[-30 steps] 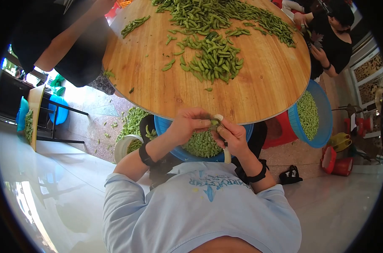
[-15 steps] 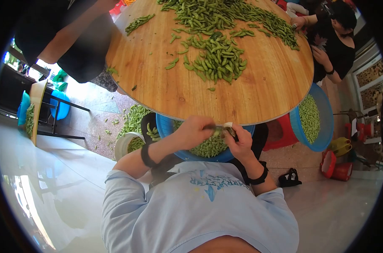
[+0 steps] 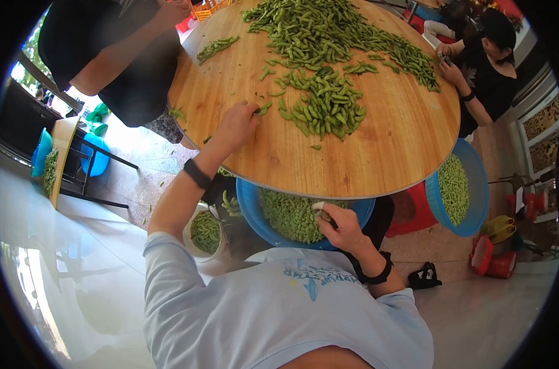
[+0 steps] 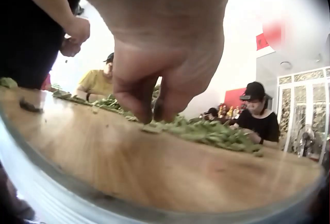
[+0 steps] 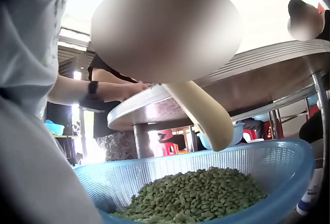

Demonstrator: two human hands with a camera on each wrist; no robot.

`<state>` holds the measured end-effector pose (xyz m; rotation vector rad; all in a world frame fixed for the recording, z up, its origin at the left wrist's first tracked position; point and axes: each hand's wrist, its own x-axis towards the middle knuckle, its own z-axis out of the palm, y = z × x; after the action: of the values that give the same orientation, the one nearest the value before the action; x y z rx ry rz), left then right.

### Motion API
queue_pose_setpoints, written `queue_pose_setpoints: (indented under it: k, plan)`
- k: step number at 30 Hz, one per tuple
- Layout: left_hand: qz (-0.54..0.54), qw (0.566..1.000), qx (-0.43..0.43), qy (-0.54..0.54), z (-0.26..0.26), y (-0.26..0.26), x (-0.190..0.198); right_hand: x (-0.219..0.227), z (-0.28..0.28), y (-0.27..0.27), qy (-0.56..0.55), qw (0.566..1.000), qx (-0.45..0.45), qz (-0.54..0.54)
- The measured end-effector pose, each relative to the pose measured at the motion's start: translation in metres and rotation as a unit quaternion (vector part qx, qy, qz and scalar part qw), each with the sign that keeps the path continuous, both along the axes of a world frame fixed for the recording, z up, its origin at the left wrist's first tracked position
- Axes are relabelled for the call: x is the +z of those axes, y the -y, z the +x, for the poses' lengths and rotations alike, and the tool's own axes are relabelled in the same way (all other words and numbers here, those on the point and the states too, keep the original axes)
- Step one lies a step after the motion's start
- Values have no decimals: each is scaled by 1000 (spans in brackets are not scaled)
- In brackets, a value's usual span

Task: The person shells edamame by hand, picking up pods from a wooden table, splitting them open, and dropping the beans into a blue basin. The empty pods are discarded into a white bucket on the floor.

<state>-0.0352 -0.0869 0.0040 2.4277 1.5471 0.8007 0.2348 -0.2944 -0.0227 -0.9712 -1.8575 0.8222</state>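
At the left side of the round wooden table (image 3: 390, 141), my left hand (image 3: 237, 126) reaches out with thumb and fingers drawn together. It pinches one end of a green soybean pod (image 3: 265, 108) lying on the tabletop. Beyond it lies a loose pile of pods (image 3: 329, 107). Low over a blue basin (image 3: 250, 212), my right hand (image 3: 344, 227) grips a tool whose cream handle (image 5: 206, 113) juts from the fist in the right wrist view; its working end is hidden. Shelled green beans (image 3: 289, 215) fill the basin.
A bigger heap of pods (image 3: 310, 31) covers the table's far part. Left of the basin stands a white bucket (image 3: 206, 230) with pods in it. To the right are a red stool (image 3: 408, 206) and another blue basin (image 3: 455, 194) of beans. Other people sit or stand around the table.
Earlier both hands met over the basin, working at a pod. My left hand has since gone forward and left to the loose pod on the table; the right stays over the basin.
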Motion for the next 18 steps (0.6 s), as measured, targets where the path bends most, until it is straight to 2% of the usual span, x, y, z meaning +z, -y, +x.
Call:
queue_pose_setpoints:
  k: [4,6,9,10,11,12,13,14,15,16,18]
  plan:
    - [-37,999,33,-13,6,-20,-10,-5,1,-2,-6,1000,-20,-13]
    - [-25,999,14,-45,2,-19,-15,-8,3,-1,-14,999,-35,-32]
    - [4,999,-6,-37,-6,-9,-23,-17,3,-2,-30,997,-49,-47]
    - [3,999,-6,-38,-4,1,-12,-22,3,-2,-40,995,-43,-77]
    - [-150,986,-3,72,-4,12,1,-25,3,-1,-49,992,-36,-106]
    - [-296,938,2,180,-3,22,8,-23,1,-1,-50,992,-36,-108]
    - [-297,938,3,180,-2,29,6,-19,0,-2,-85,985,-27,-148]
    - [-252,949,-9,190,1,36,3,-16,-2,-3,-120,975,-18,-187]
    - [-206,958,-20,199,2,43,6,-17,-3,-5,-120,975,-17,-188]
    - [-206,958,-19,200,1,49,11,-19,-4,-7,-111,980,-1,-166]
    - [-390,910,-114,78,-9,56,39,-22,-4,-10,-84,992,13,-98]
